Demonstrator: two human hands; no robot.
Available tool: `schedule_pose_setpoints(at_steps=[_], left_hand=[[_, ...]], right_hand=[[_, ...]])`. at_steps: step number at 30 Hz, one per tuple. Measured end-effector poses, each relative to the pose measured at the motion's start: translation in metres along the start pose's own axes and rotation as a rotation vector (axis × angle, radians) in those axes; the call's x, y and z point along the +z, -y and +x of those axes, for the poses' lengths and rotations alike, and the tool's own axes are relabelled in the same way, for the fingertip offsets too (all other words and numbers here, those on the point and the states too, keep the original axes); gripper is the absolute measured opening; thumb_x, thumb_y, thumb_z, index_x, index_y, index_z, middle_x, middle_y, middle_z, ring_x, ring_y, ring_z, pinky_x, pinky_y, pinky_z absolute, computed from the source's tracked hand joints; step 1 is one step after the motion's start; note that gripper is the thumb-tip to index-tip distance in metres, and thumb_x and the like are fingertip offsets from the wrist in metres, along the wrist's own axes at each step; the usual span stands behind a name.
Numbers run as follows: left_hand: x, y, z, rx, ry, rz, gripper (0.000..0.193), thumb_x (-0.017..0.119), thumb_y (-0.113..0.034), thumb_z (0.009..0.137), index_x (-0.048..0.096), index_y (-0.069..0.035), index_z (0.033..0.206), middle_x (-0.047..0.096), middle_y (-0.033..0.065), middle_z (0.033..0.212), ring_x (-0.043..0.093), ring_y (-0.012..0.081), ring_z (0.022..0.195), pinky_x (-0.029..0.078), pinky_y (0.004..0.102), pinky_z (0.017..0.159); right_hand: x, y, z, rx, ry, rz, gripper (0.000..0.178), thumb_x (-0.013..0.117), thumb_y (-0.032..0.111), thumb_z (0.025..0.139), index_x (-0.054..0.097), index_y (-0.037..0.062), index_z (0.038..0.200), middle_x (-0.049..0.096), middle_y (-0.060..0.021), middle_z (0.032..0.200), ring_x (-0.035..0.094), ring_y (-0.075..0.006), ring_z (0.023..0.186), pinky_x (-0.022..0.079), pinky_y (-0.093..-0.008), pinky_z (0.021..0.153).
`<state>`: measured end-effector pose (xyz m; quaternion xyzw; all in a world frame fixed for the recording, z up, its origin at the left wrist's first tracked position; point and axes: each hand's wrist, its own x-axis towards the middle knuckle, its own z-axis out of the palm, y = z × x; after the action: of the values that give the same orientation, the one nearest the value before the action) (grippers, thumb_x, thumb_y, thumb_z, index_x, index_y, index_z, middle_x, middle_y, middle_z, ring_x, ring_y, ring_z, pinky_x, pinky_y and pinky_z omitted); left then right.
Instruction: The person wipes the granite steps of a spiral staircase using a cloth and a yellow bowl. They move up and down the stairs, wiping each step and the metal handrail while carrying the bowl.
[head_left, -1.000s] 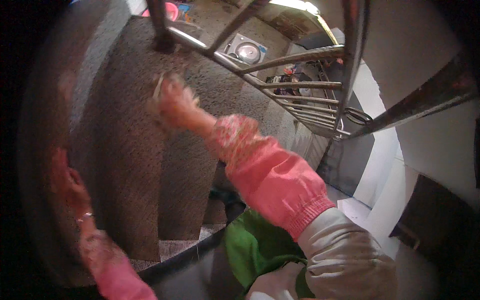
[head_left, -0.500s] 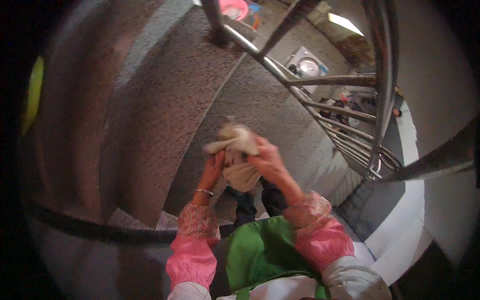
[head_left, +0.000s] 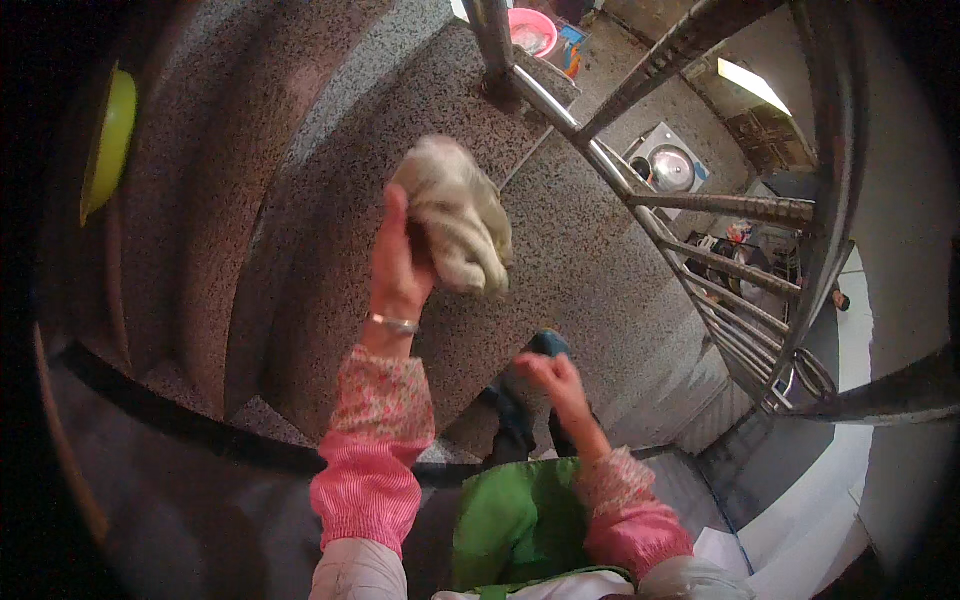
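A crumpled, folded cream-coloured cloth (head_left: 455, 215) is in my left hand (head_left: 400, 262), held out ahead over the speckled stone steps. My left thumb lies along the cloth's near left side, while the cloth hides my other fingers. Apart from the cloth, my right hand (head_left: 555, 378) hangs above my feet and in front of the green apron (head_left: 515, 515). Its fingers are curled in, with nothing seen in them. Pink sleeve covers with patterned cuffs are on both forearms.
Speckled stone steps (head_left: 330, 290) curve up on the left, with a yellow-green basin (head_left: 110, 145) on them. A metal railing (head_left: 730, 207) runs along the right. Beyond it, lower down, are a pink basin (head_left: 530, 35) and a round metal pot (head_left: 672, 168).
My right hand has let go of the cloth and drawn back toward my body. My left hand has carried the cloth forward and slightly left. The view has shifted a little.
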<state>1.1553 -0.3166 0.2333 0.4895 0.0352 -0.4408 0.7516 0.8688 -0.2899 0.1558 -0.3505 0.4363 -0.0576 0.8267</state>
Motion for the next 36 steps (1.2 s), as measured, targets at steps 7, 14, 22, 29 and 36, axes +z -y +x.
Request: schedule_pose_setpoints(at_steps=[7,14,22,29,36], left_hand=[[-0.009,0.087,0.122,0.782,0.278,1.669,0.061,0.059,-0.046,0.085,0.043,-0.01,0.133,0.043,0.0162,0.135,0.043,0.0299,0.121,0.036,0.0395,0.097],[0.004,0.108,0.142,0.946,0.272,1.871,0.052,0.053,-0.022,0.082,0.042,-0.011,0.133,0.039,0.0077,0.141,0.034,0.0225,0.131,0.029,0.0414,0.1],[0.006,0.099,0.168,0.97,0.359,1.782,0.056,0.051,-0.024,0.083,0.039,-0.003,0.134,0.045,0.0134,0.135,0.038,0.0255,0.129,0.028,0.041,0.102],[0.003,0.094,0.191,1.126,0.386,1.776,0.044,0.057,-0.018,0.077,0.048,-0.006,0.119,0.054,0.0131,0.124,0.044,0.0244,0.123,0.03,0.0413,0.096],[-0.024,0.073,0.175,1.104,0.675,1.631,0.037,0.058,-0.012,0.073,0.054,-0.007,0.11,0.058,0.0145,0.116,0.052,0.0278,0.113,0.038,0.0404,0.091]], right_hand=[[0.036,-0.093,-0.013,0.154,0.398,-1.054,0.015,0.059,0.017,0.085,0.062,0.0031,0.088,0.065,-0.0115,0.084,0.065,-0.0259,0.078,0.05,-0.0354,0.069],[0.006,-0.099,-0.011,-0.269,0.295,-0.912,0.013,0.059,0.018,0.08,0.054,0.006,0.078,0.057,-0.0154,0.076,0.058,-0.0354,0.07,0.046,-0.0442,0.059],[0.002,-0.011,0.032,-0.501,0.364,-1.347,0.007,0.057,0.019,0.08,0.056,0.0117,0.079,0.054,-0.0101,0.078,0.055,-0.0305,0.074,0.041,-0.0426,0.063],[0.026,0.038,0.032,-0.602,0.45,-1.566,0.009,0.059,0.016,0.072,0.055,0.0074,0.071,0.054,-0.0144,0.084,0.055,-0.0287,0.082,0.041,-0.0394,0.07],[0.028,0.04,0.019,-0.602,0.547,-1.544,0.005,0.055,0.013,0.075,0.056,0.008,0.076,0.051,-0.0143,0.088,0.052,-0.0283,0.088,0.038,-0.0392,0.074]])
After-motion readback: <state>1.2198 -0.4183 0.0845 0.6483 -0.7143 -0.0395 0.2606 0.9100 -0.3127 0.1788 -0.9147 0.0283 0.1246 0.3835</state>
